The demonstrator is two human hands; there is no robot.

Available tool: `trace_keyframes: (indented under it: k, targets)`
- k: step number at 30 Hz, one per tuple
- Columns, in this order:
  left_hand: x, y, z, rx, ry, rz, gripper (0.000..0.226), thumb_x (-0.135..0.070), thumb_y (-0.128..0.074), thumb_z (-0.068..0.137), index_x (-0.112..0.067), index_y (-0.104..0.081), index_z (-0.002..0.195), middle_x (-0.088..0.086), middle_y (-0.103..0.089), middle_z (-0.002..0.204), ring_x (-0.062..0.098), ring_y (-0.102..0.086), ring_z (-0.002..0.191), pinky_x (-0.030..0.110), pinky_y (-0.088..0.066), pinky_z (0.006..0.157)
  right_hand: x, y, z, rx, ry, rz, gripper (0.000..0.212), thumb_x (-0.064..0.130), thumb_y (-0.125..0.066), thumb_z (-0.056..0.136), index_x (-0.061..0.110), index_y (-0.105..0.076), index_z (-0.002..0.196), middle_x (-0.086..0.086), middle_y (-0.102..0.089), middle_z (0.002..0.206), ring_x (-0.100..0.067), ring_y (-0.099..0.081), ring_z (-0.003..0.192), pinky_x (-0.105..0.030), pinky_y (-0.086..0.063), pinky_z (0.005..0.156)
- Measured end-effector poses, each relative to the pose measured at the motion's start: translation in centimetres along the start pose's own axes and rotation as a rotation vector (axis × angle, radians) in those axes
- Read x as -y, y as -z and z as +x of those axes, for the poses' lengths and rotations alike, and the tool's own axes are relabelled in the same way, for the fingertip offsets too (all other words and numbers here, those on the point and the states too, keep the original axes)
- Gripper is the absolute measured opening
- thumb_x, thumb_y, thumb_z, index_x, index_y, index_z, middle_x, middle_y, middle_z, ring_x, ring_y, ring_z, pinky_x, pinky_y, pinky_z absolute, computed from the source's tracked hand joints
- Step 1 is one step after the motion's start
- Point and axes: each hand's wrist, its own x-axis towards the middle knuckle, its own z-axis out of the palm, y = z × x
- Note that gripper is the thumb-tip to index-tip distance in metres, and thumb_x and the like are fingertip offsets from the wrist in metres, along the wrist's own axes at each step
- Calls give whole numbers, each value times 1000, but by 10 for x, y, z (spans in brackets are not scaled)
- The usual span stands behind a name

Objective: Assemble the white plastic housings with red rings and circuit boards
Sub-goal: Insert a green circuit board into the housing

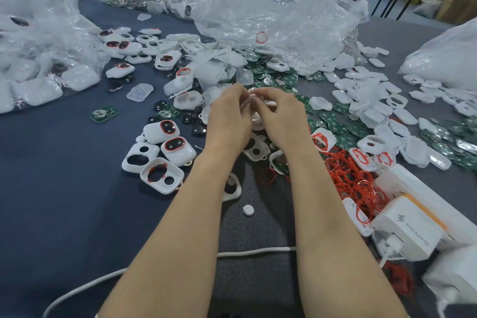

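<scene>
Though mostly covered by fingers, white plastic part (269,104) raised just above the heap at mid-bench (51,175), between left hand (228,116) and right hand (280,119). Fingers of both hands curled inward, pinching it from either side, fingertips nearly meeting. Glossy white, rounded edge; shows nothing more of its shape. Cannot tell whether a ring or board sits inside.

Left of the left forearm, closed housings (161,131) with red-rimmed oval windows and dark lenses. Just below them, an open shell (161,175) lying face down, red ring seated round its larger hole. Loose red rings (353,178) in a tangle beside the right forearm. Green circuit boards (335,128) strewn beyond and right of the hands.

Behind, crumpled clear bags (271,8), contents blurred by the film. At lower right, a white charger block (407,230), neighbouring white shapes smeared and cut off by the frame edge. White cable (255,250) crossing beneath both forearms.
</scene>
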Motion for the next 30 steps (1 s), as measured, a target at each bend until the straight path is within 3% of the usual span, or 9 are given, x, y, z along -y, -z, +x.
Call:
trace_keyframes:
  k: [5,8,14,16,18,21,23,25,30]
  targets:
    - [-1,0,0,4,0,124,8,-11,-52,95,-7,-57,100,4,-59,94,23,-56,91,26,-38,74,-8,-1,0,38,-2,-14,26,16,-54,96,19,-68,118,0,-69,112,-10,-62,96,-9,-42,77]
    - [-6,-8,0,31,25,259,14,-11,-48,96,-7,-50,110,10,-57,108,29,-53,103,36,-36,87,-11,-3,0,35,-14,-4,24,14,-52,97,16,-68,116,-2,-70,108,-10,-63,91,-5,-41,71]
    - [-10,-27,-7,-13,31,531,27,-13,-38,100,-11,-41,126,7,-50,127,30,-49,116,40,-29,90,-17,2,2,101,-89,36,28,7,-50,95,16,-66,116,-4,-69,112,-18,-62,106,-34,-48,95]
    - [-7,-23,-5,-4,65,500,26,-20,-38,102,-10,-42,125,8,-55,125,31,-53,114,40,-30,90,-15,2,0,130,-74,50,31,9,-49,97,20,-63,123,-2,-66,117,-14,-61,104,-19,-49,90]
    - [-3,-17,-5,7,98,422,24,-26,-42,102,-9,-47,118,9,-62,115,32,-56,107,39,-32,89,-14,2,-1,142,-64,53,33,11,-48,98,24,-61,126,0,-63,115,-6,-61,97,-1,-43,71]
    - [-2,-10,-5,23,88,255,18,-25,-51,98,-9,-55,107,10,-66,104,30,-58,102,39,-39,91,-13,2,-2,80,-63,40,27,15,-50,97,22,-63,120,0,-67,108,-6,-61,88,-2,-42,68]
    - [-2,-6,-3,56,88,139,17,-18,-55,95,-10,-62,109,8,-67,107,27,-59,105,38,-43,94,-14,2,-3,7,-53,15,19,16,-51,97,18,-63,112,3,-66,97,2,-59,77,-1,-39,63]
    - [-2,-3,-2,48,90,91,25,-9,-53,94,-12,-66,115,7,-67,112,22,-59,107,29,-44,92,-14,1,-2,-19,-35,-15,15,15,-51,97,16,-62,108,8,-62,91,8,-59,68,0,-38,59]
    - [0,-1,-1,18,64,158,32,1,-47,91,-11,-68,113,10,-67,113,23,-59,104,27,-44,86,-15,1,1,60,-42,-105,15,18,-62,91,17,-66,106,2,-64,93,-9,-59,77,-5,-40,60]
